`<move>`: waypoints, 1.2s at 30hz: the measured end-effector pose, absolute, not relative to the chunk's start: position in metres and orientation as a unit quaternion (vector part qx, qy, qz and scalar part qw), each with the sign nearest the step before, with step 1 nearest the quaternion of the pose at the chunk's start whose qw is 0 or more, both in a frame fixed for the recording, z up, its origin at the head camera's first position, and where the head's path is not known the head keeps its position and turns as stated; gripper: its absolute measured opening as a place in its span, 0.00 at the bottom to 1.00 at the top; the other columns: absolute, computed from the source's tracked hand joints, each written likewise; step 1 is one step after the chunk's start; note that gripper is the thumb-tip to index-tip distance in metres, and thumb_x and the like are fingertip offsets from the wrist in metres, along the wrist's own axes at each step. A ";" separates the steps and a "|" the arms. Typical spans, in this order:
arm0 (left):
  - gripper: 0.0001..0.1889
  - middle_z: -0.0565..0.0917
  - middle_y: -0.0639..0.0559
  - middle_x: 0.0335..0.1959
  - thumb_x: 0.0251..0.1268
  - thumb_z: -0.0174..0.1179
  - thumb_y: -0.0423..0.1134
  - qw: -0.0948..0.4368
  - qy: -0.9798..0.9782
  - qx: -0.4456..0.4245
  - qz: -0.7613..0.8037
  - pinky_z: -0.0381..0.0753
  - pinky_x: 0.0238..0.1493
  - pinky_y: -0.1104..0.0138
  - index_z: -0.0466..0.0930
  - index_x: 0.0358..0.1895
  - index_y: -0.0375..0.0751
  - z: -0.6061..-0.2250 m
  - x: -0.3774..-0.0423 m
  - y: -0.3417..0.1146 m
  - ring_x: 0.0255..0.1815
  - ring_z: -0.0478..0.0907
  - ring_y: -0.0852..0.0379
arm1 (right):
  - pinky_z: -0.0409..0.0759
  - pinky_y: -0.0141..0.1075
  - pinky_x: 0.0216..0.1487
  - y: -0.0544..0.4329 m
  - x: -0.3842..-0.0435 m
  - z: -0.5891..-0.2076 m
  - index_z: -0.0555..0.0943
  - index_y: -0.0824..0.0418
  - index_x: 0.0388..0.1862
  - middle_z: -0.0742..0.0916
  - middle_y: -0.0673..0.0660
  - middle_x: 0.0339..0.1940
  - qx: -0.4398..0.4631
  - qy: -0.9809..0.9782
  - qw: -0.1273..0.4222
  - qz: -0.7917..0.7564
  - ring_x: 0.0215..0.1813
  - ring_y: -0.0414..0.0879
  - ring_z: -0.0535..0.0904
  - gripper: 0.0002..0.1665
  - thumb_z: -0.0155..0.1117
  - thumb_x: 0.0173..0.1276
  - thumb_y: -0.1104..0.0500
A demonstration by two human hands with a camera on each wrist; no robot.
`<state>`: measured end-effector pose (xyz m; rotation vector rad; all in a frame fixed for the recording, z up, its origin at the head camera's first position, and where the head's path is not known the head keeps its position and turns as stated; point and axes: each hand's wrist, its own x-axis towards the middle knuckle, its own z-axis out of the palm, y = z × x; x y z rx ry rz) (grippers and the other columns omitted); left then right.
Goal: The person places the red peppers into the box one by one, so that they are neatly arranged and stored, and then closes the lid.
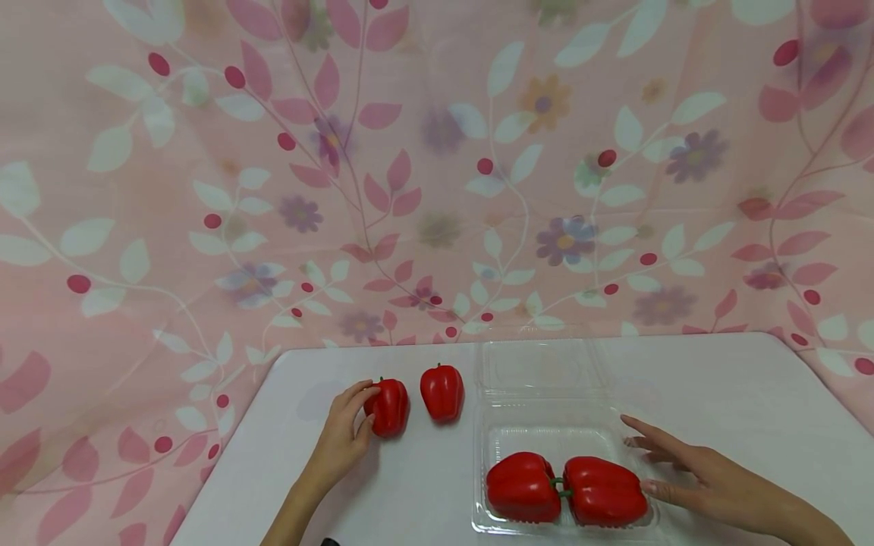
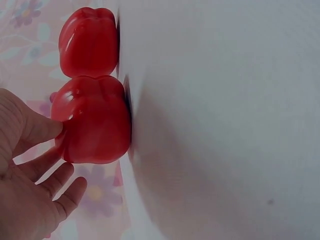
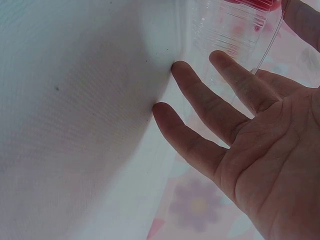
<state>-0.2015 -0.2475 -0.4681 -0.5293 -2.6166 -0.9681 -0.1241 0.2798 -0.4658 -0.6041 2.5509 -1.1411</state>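
Note:
My left hand [image 1: 347, 425] is at a red bell pepper [image 1: 389, 408] standing on the table, with thumb and fingers against its left and upper side. In the left wrist view, the thumb and index tips meet the surface of that bell pepper [image 2: 95, 122]. My right hand [image 1: 710, 478] rests at the right edge of a clear plastic clamshell container [image 1: 546, 413], its fingers extended. Two red bell peppers, a left one [image 1: 522, 487] and a right one [image 1: 604, 491], lie inside the near half, stems facing each other. In the right wrist view, fingertips [image 3: 182, 67] touch the table beside the container.
Another red bell pepper [image 1: 441, 393] stands just right of the one at my left hand. The container's lid [image 1: 539, 364] lies folded back toward the floral cloth [image 1: 437, 189] behind the white table [image 1: 423, 485]. A small dark object [image 1: 330, 541] shows at the bottom edge.

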 end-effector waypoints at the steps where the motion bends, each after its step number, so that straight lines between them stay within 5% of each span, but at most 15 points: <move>1: 0.26 0.72 0.40 0.65 0.56 0.63 0.19 0.149 -0.911 -0.184 -0.337 0.76 0.58 0.48 0.76 0.60 0.35 -0.468 -0.201 -0.247 0.65 0.66 0.44 | 0.81 0.62 0.40 0.280 -0.124 -0.466 0.52 0.53 0.80 0.78 0.63 0.64 -0.209 0.884 0.140 -0.395 0.56 0.47 0.80 0.49 0.67 0.66 0.48; 8: 0.27 0.72 0.42 0.65 0.56 0.66 0.22 0.143 -0.914 -0.180 -0.334 0.77 0.57 0.49 0.76 0.62 0.37 -0.465 -0.200 -0.247 0.65 0.66 0.45 | 0.81 0.62 0.40 0.280 -0.124 -0.466 0.52 0.53 0.80 0.78 0.64 0.64 -0.207 0.881 0.145 -0.399 0.57 0.57 0.79 0.50 0.66 0.66 0.48; 16: 0.26 0.73 0.45 0.61 0.56 0.69 0.27 0.149 -0.917 -0.178 -0.325 0.78 0.56 0.49 0.76 0.61 0.37 -0.464 -0.197 -0.247 0.64 0.66 0.46 | 0.81 0.62 0.41 0.281 -0.125 -0.468 0.52 0.52 0.80 0.78 0.64 0.64 -0.210 0.882 0.142 -0.398 0.57 0.47 0.79 0.49 0.66 0.67 0.48; 28: 0.26 0.74 0.46 0.56 0.54 0.74 0.33 0.161 -0.918 -0.174 -0.317 0.80 0.51 0.51 0.79 0.58 0.41 -0.464 -0.197 -0.245 0.59 0.68 0.47 | 0.81 0.62 0.41 0.280 -0.124 -0.468 0.51 0.53 0.80 0.78 0.64 0.64 -0.211 0.881 0.140 -0.399 0.57 0.56 0.79 0.49 0.66 0.67 0.49; 36: 0.28 0.74 0.47 0.54 0.53 0.75 0.36 0.161 -0.924 -0.161 -0.308 0.81 0.48 0.53 0.79 0.59 0.42 -0.464 -0.197 -0.245 0.57 0.68 0.49 | 0.84 0.54 0.41 0.282 -0.124 -0.468 0.50 0.50 0.81 0.78 0.61 0.64 -0.225 0.887 0.127 -0.382 0.56 0.44 0.80 0.50 0.66 0.68 0.48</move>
